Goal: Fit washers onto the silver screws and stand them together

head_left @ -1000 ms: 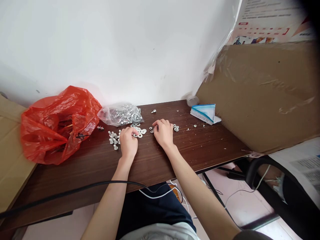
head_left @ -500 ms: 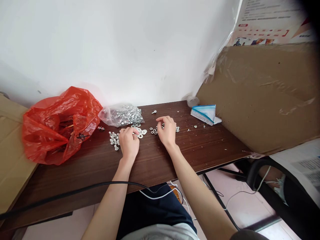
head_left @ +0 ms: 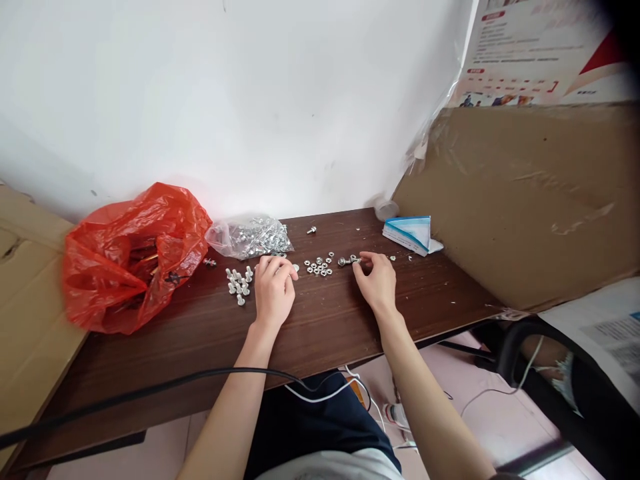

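My left hand point(head_left: 274, 287) hovers over the flat washers point(head_left: 296, 268), fingers curled and closed, and hides most of them. Whatever its fingertips hold is too small to make out. Just left of it stands a cluster of silver bolts point(head_left: 240, 283), heads down. Hex nuts point(head_left: 319, 268) lie loose between my two hands. Further right, my right hand point(head_left: 379, 280) has its thumb and index finger slightly apart at a few small metal parts point(head_left: 345, 261), which its fingers partly cover.
Behind my left hand lies a clear bag of hardware point(head_left: 253, 237), beside a red plastic bag point(head_left: 140, 267). One bolt point(head_left: 312, 230) rests near the wall. A blue-and-white packet point(head_left: 407, 233) lies by the cardboard point(head_left: 525, 200) on the right. A black cable point(head_left: 200, 377) crosses the front.
My right hand has moved right, off the nuts, to the small metal parts beside them. My left hand stays over the washers, and the whole view has shifted slightly.
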A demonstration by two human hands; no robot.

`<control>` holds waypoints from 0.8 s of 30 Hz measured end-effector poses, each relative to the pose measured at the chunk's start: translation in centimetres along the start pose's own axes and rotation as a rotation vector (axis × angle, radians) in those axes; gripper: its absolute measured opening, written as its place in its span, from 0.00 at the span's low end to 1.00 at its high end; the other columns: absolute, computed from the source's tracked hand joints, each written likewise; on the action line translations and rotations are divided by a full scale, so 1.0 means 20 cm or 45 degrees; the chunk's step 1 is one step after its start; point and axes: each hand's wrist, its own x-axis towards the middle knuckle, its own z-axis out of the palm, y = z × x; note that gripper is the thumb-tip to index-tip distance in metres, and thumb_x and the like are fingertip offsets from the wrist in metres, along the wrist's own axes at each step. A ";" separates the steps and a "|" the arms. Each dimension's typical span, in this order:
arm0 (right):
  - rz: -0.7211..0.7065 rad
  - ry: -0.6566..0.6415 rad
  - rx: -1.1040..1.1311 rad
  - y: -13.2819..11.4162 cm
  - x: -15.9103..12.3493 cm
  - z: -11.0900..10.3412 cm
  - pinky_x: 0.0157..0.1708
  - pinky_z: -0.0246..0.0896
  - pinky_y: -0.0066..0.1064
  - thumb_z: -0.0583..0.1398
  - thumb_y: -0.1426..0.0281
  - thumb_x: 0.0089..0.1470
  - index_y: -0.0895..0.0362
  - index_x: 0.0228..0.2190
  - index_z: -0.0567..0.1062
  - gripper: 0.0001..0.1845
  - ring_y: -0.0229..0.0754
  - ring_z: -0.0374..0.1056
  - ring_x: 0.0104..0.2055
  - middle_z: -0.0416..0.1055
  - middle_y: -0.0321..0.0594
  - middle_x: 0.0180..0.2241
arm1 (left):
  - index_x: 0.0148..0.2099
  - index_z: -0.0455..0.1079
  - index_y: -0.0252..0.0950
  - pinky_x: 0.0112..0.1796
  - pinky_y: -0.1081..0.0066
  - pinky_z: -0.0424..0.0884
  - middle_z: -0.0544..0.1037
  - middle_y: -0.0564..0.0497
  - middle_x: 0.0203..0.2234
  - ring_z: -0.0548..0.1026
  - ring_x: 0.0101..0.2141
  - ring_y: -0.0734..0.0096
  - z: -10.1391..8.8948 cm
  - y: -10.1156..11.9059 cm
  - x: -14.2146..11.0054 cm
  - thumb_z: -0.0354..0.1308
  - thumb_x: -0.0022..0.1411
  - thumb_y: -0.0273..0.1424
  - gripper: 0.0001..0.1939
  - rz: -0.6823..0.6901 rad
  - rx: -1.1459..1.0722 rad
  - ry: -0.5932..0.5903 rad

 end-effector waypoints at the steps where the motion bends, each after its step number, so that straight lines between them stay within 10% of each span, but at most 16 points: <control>1: 0.003 -0.034 -0.005 0.00 0.00 0.00 0.44 0.62 0.41 0.57 0.70 0.50 0.60 0.37 0.76 0.12 0.47 0.68 0.36 0.72 0.48 0.36 | 0.27 0.65 0.36 0.39 0.64 0.64 0.74 0.50 0.29 0.67 0.37 0.65 0.00 0.00 0.00 0.47 0.55 0.12 0.15 0.005 -0.028 -0.018; 11: -0.025 0.003 0.478 -0.16 -0.12 -0.05 0.39 0.66 0.36 0.60 0.65 0.54 0.57 0.33 0.77 0.09 0.43 0.70 0.34 0.74 0.44 0.35 | 0.34 0.66 0.36 0.35 0.70 0.66 0.72 0.51 0.29 0.69 0.33 0.70 0.01 0.01 -0.02 0.46 0.60 0.17 0.11 -0.092 -0.206 -0.257; 15: 0.382 -0.161 1.070 -0.34 -0.30 -0.01 0.38 0.68 0.36 0.64 0.62 0.49 0.57 0.34 0.76 0.13 0.42 0.71 0.33 0.76 0.42 0.33 | 0.42 0.67 0.37 0.35 0.71 0.68 0.75 0.51 0.34 0.72 0.33 0.72 0.02 0.04 -0.03 0.51 0.62 0.23 0.08 -0.141 -0.273 -0.345; 24: 0.248 -0.607 1.230 -0.54 -0.13 0.18 0.33 0.67 0.33 0.62 0.59 0.49 0.57 0.32 0.74 0.14 0.40 0.69 0.30 0.74 0.39 0.29 | 0.42 0.67 0.37 0.30 0.73 0.69 0.77 0.48 0.35 0.74 0.32 0.72 0.02 0.01 -0.04 0.51 0.63 0.24 0.07 -0.464 -0.338 -0.015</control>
